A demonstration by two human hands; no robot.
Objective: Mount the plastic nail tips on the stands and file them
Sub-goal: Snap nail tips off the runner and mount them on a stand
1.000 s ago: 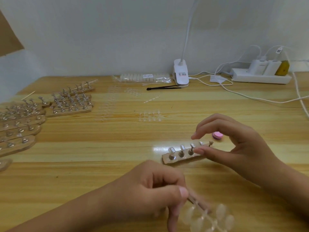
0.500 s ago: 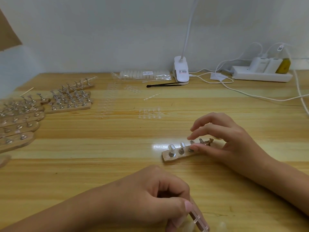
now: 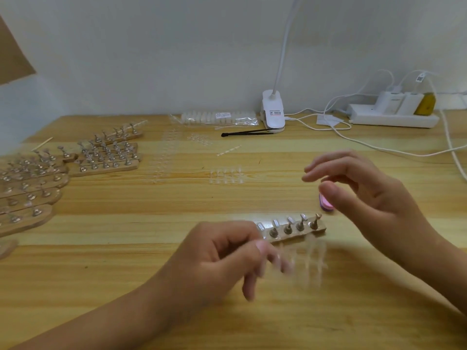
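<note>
- Far left on the wooden table [image 3: 126, 223]: a pile of wooden stands [image 3: 30, 188] laid side by side, their metal pegs pointing up
- Just right of them, a second cluster of stands [image 3: 108, 157], packed edge to edge
- Mid-table, loose clear nail tips [image 3: 226, 174] lie in short rows, well apart from both hands
- Against the wall behind them, a clear bag of tips [image 3: 219, 117]
- The left hand [image 3: 222, 256] hovers low over the near part of the table, thumb and forefinger pinching one end of a strip of clear nail tips [image 3: 308, 261], with the other fingers curled under
- That strip reaches out to the right in front of the working stand; it is smeared by motion, so how many tips it carries cannot be told
- A black tool [image 3: 247, 133] lies by the base of a white clip lamp [image 3: 273, 114]
- The working stand [image 3: 293, 229] lies flat between the hands, its left end hidden behind the left hand, with clear tips seated on several pegs
- A pink file block [image 3: 326, 204] rests on the table just behind the stand's right end
- The right hand [image 3: 366, 193] is raised above the block, fingers loosely spread, thumb and forefinger apart, holding nothing
- Far right by the wall, a white power strip [image 3: 394, 118] with plugs and white cables
</note>
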